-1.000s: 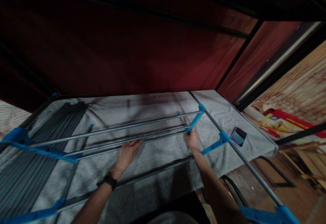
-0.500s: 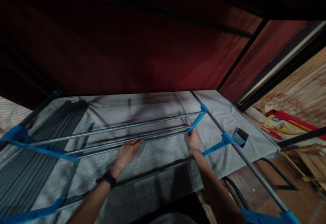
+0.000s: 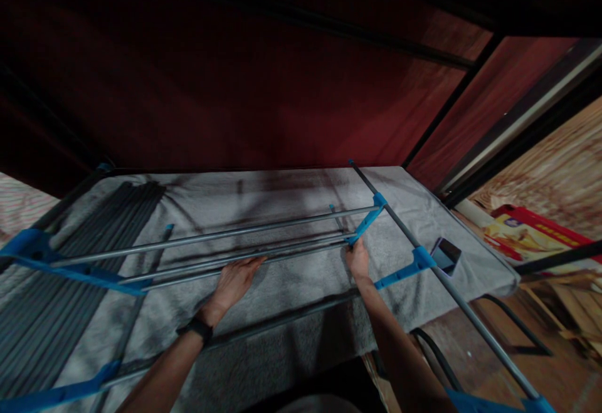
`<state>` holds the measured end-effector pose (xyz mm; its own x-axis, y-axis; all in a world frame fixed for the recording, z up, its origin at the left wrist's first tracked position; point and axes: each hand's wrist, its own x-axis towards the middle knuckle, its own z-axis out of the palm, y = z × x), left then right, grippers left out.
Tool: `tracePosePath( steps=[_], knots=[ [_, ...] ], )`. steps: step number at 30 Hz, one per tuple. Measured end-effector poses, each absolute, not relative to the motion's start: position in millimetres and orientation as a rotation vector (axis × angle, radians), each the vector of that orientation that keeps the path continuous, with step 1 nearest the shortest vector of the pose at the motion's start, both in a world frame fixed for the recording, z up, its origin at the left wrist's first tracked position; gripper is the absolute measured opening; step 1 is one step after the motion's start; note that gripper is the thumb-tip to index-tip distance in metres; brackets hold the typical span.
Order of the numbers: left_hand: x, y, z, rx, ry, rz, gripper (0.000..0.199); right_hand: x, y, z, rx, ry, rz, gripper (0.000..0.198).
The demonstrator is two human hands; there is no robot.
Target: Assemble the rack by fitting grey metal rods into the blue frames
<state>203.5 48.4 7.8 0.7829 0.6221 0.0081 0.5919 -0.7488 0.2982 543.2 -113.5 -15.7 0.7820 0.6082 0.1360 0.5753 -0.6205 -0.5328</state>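
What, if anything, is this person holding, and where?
The right grip holds a blue bracket by its near end. The left grip lies on a grey tube near mid-length; whether it holds it cannot be told.

On my feed: tube frame (image 3: 235,233) ctr, over the cloth (image 3: 282,190); loose tubes (image 3: 79,287) on cloth at L, partly under frame's L end. Phone (image 3: 446,256) on cloth, just R of frame's R pole (image 3: 484,329). Box (image 3: 540,234) farther R, off cloth. Fabric wall (image 3: 263,106) behind everything I see.
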Motion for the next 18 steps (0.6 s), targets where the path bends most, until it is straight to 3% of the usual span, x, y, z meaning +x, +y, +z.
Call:
tracePosePath(
  steps=[18],
  knots=[
    [204, 40, 22, 2.53, 0.956, 0.084, 0.044, 540, -123, -18, -2.47, -0.88, 0.039, 0.039]
  ],
)
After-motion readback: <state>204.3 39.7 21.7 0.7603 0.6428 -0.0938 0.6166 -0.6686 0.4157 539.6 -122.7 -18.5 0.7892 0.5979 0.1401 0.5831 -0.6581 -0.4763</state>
